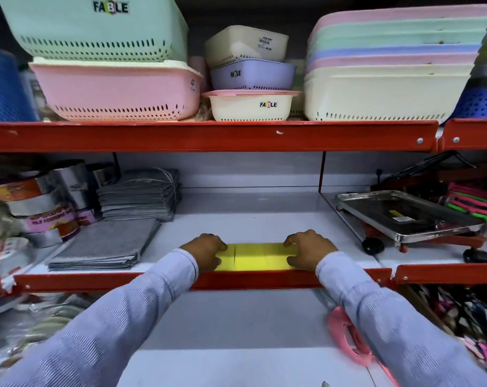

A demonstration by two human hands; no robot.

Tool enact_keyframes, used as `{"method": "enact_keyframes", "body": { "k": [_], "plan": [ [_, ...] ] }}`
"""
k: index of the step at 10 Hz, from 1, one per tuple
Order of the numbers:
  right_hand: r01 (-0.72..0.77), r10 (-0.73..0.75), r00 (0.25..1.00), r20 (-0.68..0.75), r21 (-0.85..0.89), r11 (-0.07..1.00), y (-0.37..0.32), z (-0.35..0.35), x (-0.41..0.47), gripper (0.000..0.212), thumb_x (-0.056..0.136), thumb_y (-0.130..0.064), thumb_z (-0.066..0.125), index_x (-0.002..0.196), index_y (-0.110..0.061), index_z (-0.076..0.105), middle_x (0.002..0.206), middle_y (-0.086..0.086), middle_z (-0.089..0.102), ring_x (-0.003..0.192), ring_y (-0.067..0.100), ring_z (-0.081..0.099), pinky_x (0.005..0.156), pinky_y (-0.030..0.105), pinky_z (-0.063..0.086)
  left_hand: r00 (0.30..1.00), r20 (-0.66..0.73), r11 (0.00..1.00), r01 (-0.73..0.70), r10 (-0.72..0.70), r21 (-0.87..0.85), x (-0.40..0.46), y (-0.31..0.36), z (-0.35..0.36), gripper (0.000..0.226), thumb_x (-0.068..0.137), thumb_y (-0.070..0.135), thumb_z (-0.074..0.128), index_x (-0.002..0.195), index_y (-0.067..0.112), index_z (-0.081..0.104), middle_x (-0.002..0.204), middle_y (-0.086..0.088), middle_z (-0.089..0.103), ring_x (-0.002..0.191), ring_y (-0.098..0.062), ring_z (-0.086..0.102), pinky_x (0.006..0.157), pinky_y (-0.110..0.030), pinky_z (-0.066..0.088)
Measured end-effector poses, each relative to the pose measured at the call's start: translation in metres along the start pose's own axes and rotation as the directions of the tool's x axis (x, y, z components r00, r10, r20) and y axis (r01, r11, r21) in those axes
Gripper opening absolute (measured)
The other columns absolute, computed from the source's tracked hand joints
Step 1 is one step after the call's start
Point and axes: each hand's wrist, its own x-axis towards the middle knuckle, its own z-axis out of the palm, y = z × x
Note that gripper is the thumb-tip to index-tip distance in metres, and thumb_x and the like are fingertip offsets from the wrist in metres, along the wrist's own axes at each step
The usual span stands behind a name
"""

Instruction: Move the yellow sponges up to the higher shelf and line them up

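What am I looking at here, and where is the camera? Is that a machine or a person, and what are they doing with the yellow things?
No machine: a person wears one camera on the head, looking forward and down at their own arms. The left hand and right hand press from either end on a row of yellow sponges lying side by side at the front of a white shelf. Beside them sit folded grey cloths and a steel tray. Plastic baskets fill the shelf above.

Pastel plastic baskets [116, 92] were stacked above; grey cloths [102, 245], tape rolls [45, 202] and a steel tray [410, 216] were seen below.
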Motion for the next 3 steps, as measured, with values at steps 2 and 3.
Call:
{"method": "enact_keyframes", "body": {
  "k": [2,3],
  "plan": [
    [0.354,-0.245,0.399,-0.884,-0.098,0.930,-0.043,-0.068,-0.064,0.033,0.085,-0.027,0.059,0.118,-0.025,0.065,0.118,-0.001,0.070,0.107,0.020,0.062,0.084,0.038,0.056,0.520,-0.805,0.944,-0.297,0.288,0.146,-0.070,0.041,-0.062,0.031,0.089,0.031,0.059,0.118,0.021,0.068,0.124,0.003,0.069,0.111,-0.021,0.066,0.090,-0.040,0.055],
    [0.277,-0.259,0.277,-0.925,-0.182,0.943,-0.069,-0.115,-0.080,0.061,0.088,-0.039,0.053,0.145,-0.026,0.039,0.154,0.004,0.042,0.144,0.025,0.035,0.114,0.045,0.035,0.250,-0.902,0.927,-0.224,0.352,0.299,-0.087,0.058,-0.108,0.047,0.091,0.036,0.055,0.133,0.017,0.059,0.146,-0.006,0.054,0.135,-0.024,0.050,0.109,-0.046,0.041]
  ]
}}
